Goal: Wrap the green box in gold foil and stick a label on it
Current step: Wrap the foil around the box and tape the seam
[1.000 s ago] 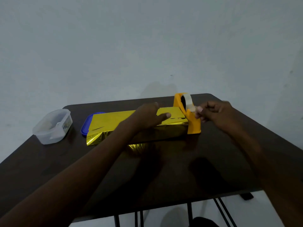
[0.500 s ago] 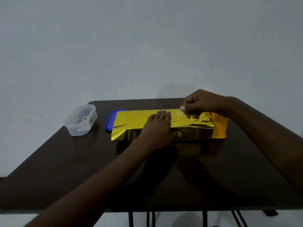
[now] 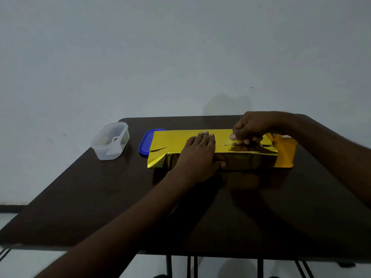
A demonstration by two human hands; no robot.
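Note:
The box (image 3: 172,140) lies wrapped in gold foil across the far middle of the dark table (image 3: 120,197); no green shows. My left hand (image 3: 197,152) presses flat on its top, fingers straight, thumb down the front face. My right hand (image 3: 251,126) hovers over the right part of the top, fingers curled, thumb and fingertips pinched down at the foil's seam on a clear tape strip that is barely visible. The orange tape dispenser (image 3: 285,153) stands against the box's right end, partly hidden by my right wrist. The foil at the left end hangs loose and crumpled.
A clear plastic container (image 3: 110,141) holding a few small items sits at the far left of the table. A blue lid (image 3: 145,144) lies flat behind the box's left end. A plain wall rises behind the table; thin metal legs show below its front edge.
My right hand left the tape dispenser with a piece of tape and came left onto the top of the foil. My left hand stayed pressed on the box. The camera turned right.

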